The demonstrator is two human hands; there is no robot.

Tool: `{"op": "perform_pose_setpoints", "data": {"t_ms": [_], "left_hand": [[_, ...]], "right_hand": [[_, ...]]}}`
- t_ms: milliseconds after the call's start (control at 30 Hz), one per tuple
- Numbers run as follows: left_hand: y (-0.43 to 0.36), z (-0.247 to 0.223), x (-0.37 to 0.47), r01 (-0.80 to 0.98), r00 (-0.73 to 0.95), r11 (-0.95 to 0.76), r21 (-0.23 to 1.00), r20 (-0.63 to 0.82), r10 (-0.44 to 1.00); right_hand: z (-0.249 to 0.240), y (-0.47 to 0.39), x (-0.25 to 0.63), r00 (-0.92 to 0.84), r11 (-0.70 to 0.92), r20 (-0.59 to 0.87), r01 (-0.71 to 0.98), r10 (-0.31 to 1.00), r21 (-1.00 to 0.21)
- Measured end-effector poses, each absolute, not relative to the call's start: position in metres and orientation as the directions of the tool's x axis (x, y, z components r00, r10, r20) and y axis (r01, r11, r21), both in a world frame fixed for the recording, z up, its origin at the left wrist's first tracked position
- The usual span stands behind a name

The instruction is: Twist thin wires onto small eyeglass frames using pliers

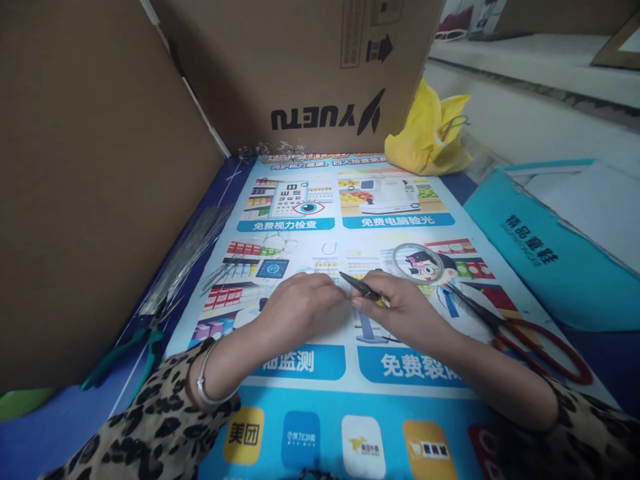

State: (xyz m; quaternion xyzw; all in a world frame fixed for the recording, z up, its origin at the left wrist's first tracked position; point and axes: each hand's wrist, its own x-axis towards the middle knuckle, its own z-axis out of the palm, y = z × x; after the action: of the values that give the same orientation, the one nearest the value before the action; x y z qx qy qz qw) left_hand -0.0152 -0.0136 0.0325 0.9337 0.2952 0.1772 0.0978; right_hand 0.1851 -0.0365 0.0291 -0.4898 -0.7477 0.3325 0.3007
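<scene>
Over the printed poster sheet [300,393], my two hands meet near the middle of the view. My right hand [405,307] is closed around small pliers [364,287], whose dark tapered jaws point left. Close beside the jaw tips, my left hand [307,307] has its fingers pinched together. What they hold is hidden; a faint thin wire curve shows just above them. A small U-shaped wire piece [329,249] lies on the sheet beyond my hands. Farther left is a faint bent wire form [277,244].
At left, a bundle of straight wires [187,250] lies beside teal-handled pliers [145,347]. Red-handled scissors [520,337] and a tape roll [419,263] are at right. Cardboard [320,67] walls the back and left. A yellow bag [425,137] and a turquoise box [550,247] stand at right.
</scene>
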Motion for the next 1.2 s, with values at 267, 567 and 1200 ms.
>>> {"op": "perform_pose_setpoints", "data": {"t_ms": [267,567,1200], "left_hand": [[-0.021,0.036,-0.015,0.564,0.785,-0.826,0.001,0.309,0.537],[-0.027,0.031,-0.008,0.688,0.642,-0.722,0.077,0.399,0.655],[-0.006,0.034,-0.011,0.325,0.507,-0.021,0.945,-0.156,0.848]], "right_hand": [[0.026,-0.036,0.183,-0.358,0.245,0.026,0.582,0.933,-0.776],[0.025,-0.040,0.176,-0.199,0.074,-0.040,0.533,0.979,-0.843],[0.020,-0.038,0.175,-0.075,0.015,-0.024,0.481,0.997,-0.877]]}}
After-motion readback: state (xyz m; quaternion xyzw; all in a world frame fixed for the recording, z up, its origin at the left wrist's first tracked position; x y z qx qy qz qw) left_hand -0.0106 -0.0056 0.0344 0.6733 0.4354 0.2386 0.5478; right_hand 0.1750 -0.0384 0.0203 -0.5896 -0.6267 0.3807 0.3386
